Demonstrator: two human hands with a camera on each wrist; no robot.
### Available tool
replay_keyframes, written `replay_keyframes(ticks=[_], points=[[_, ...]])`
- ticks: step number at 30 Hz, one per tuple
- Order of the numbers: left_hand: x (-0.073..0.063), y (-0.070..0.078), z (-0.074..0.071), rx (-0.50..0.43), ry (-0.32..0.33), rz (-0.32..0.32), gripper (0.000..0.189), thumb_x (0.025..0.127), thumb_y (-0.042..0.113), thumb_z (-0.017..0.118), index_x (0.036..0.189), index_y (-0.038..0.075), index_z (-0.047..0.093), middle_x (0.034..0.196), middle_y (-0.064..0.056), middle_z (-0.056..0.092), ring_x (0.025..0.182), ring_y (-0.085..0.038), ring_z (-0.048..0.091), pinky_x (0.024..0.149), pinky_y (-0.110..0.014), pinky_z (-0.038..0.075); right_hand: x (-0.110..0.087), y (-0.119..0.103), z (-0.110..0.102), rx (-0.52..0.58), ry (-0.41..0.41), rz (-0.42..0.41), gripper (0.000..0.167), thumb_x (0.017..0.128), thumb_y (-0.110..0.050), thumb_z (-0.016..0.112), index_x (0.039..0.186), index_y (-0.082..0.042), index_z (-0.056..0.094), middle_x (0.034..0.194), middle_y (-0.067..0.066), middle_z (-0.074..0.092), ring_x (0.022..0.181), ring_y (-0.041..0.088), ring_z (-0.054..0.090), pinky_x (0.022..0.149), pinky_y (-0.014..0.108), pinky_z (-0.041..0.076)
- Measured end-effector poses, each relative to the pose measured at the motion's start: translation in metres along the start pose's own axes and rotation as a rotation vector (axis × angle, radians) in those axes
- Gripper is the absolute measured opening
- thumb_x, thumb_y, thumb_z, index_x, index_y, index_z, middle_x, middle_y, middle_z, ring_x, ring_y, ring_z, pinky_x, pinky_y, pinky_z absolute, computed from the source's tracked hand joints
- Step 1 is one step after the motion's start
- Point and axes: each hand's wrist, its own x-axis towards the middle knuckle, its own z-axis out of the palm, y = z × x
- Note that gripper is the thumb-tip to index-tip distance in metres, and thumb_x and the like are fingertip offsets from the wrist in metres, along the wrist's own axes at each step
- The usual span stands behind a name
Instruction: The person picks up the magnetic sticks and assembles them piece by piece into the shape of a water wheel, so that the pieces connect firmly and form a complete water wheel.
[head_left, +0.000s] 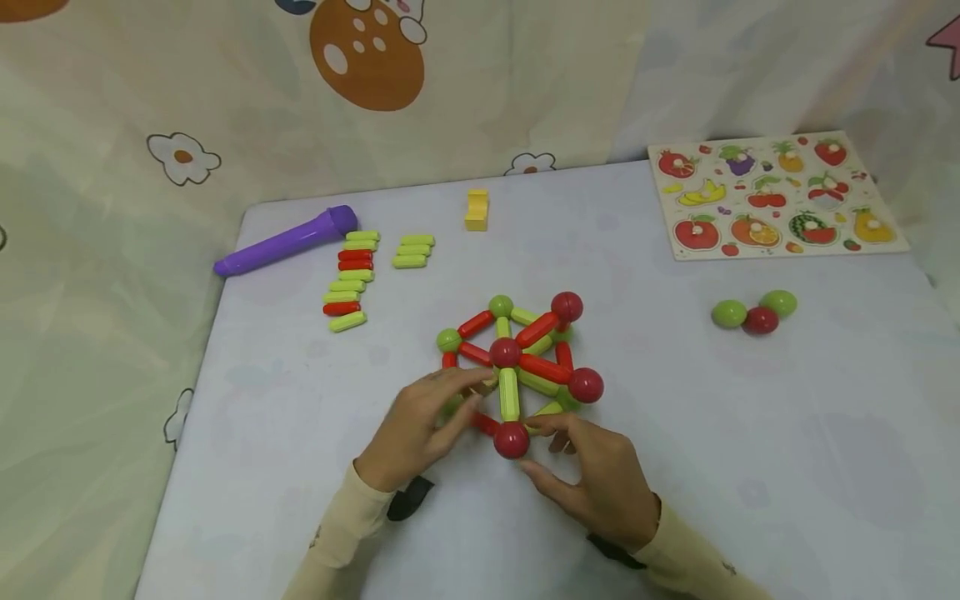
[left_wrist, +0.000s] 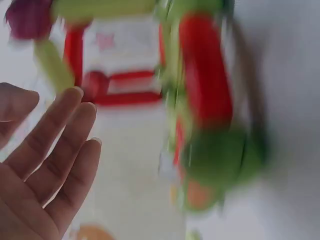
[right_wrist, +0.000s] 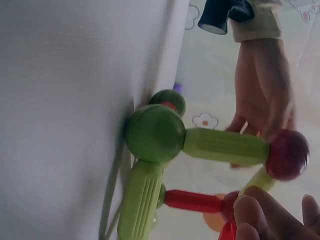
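A magnetic-stick structure of red and green rods and balls stands on the table in front of me. Its upper red ball [head_left: 506, 352] joins a green rod [head_left: 509, 396] that slopes to the nearest red ball [head_left: 512, 440]. To the left of that rod is my left hand [head_left: 420, 429], thumb and forefinger apart; the left wrist view shows its fingers nearly straight. My right hand [head_left: 600, 475] has its thumb and forefinger spread at the right side of the nearest red ball. In the right wrist view, its fingertips overlap another rod below a red ball [right_wrist: 287, 155].
Loose red and green rods [head_left: 347, 286] lie at the left beside a purple toy microphone [head_left: 288, 243]. A small yellow block [head_left: 477, 210] stands at the back. On the right are a fruit puzzle board [head_left: 780, 208] and loose balls [head_left: 761, 320]. Patterned cloth hangs behind the table.
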Motion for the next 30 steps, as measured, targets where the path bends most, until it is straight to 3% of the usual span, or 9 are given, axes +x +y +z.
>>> replay_keyframes(ticks=[3, 8, 12, 14, 17, 21, 24, 27, 30], points=[[-0.002, -0.025, -0.026, 0.13, 0.062, -0.093, 0.037, 0.084, 0.003, 0.07, 0.12, 0.006, 0.06, 0.104, -0.007, 0.068, 0.09, -0.017, 0.063, 0.077, -0.036, 0.054, -0.006, 0.004, -0.006, 0.005, 0.026, 0.01, 0.041, 0.095, -0.045, 0.05, 0.102, -0.005, 0.057, 0.089, -0.001, 0.069, 0.065, 0.009, 0.058, 0.06, 0.016, 0.049], [-0.013, -0.096, -0.067, 0.488, 0.103, -0.344, 0.033, 0.085, 0.007, 0.071, 0.116, 0.004, 0.06, 0.109, -0.015, 0.061, 0.095, -0.032, 0.057, 0.077, -0.048, 0.05, -0.014, 0.016, -0.011, 0.052, -0.004, 0.024, 0.031, 0.097, -0.039, 0.05, 0.093, -0.01, 0.058, 0.078, -0.007, 0.063, 0.064, 0.004, 0.053, 0.06, 0.013, 0.047], [-0.024, -0.131, -0.081, 0.546, 0.018, -0.518, 0.035, 0.084, 0.008, 0.071, 0.116, 0.002, 0.059, 0.11, -0.02, 0.057, 0.098, -0.038, 0.054, 0.081, -0.054, 0.046, -0.02, 0.028, -0.014, 0.143, -0.075, 0.021, 0.008, 0.091, -0.016, 0.065, 0.09, -0.013, 0.058, 0.077, -0.009, 0.059, 0.067, 0.002, 0.051, 0.063, 0.014, 0.047], [-0.025, -0.137, -0.082, 0.526, -0.012, -0.544, 0.035, 0.084, 0.008, 0.072, 0.116, 0.002, 0.06, 0.111, -0.02, 0.059, 0.099, -0.038, 0.055, 0.084, -0.054, 0.045, -0.023, 0.033, -0.016, 0.166, -0.095, 0.031, 0.017, 0.084, -0.004, 0.07, 0.09, -0.014, 0.058, 0.077, -0.01, 0.058, 0.068, 0.001, 0.052, 0.064, 0.013, 0.047], [-0.023, -0.137, -0.077, 0.513, -0.015, -0.505, 0.031, 0.083, 0.006, 0.072, 0.112, 0.003, 0.062, 0.107, -0.016, 0.063, 0.094, -0.036, 0.056, 0.08, -0.051, 0.046, -0.025, 0.037, -0.018, 0.17, -0.097, 0.06, 0.018, 0.083, 0.0, 0.07, 0.091, -0.012, 0.059, 0.078, -0.01, 0.058, 0.068, 0.002, 0.052, 0.065, 0.013, 0.047], [-0.019, -0.124, -0.063, 0.446, 0.001, -0.456, 0.031, 0.083, 0.005, 0.071, 0.113, 0.004, 0.063, 0.103, -0.014, 0.065, 0.093, -0.031, 0.055, 0.079, -0.048, 0.048, -0.026, 0.043, -0.019, 0.19, -0.091, 0.099, 0.004, 0.093, -0.015, 0.063, 0.091, -0.012, 0.061, 0.08, -0.011, 0.058, 0.069, 0.001, 0.052, 0.064, 0.014, 0.047], [-0.018, -0.105, -0.05, 0.287, 0.026, -0.38, 0.037, 0.085, 0.004, 0.069, 0.121, 0.004, 0.06, 0.106, -0.012, 0.065, 0.096, -0.026, 0.057, 0.083, -0.045, 0.048, -0.027, 0.048, -0.018, 0.223, -0.083, 0.112, 0.005, 0.091, -0.007, 0.064, 0.091, -0.012, 0.061, 0.079, -0.008, 0.06, 0.069, 0.002, 0.053, 0.064, 0.015, 0.047], [-0.016, -0.081, -0.036, 0.102, 0.035, -0.25, 0.04, 0.086, 0.001, 0.067, 0.125, 0.005, 0.059, 0.109, -0.007, 0.065, 0.096, -0.02, 0.059, 0.084, -0.039, 0.05, -0.027, 0.051, -0.018, 0.24, -0.077, 0.126, 0.019, 0.083, 0.006, 0.068, 0.092, -0.01, 0.062, 0.078, -0.004, 0.062, 0.07, 0.002, 0.054, 0.064, 0.015, 0.047], [-0.019, -0.058, -0.023, -0.073, 0.013, -0.198, 0.036, 0.086, 0.002, 0.069, 0.12, 0.008, 0.061, 0.109, 0.0, 0.066, 0.1, -0.014, 0.061, 0.088, -0.034, 0.05, -0.026, 0.053, -0.017, 0.245, -0.051, 0.12, 0.024, 0.08, 0.011, 0.068, 0.093, -0.009, 0.063, 0.079, -0.001, 0.064, 0.07, 0.004, 0.057, 0.065, 0.015, 0.048]])
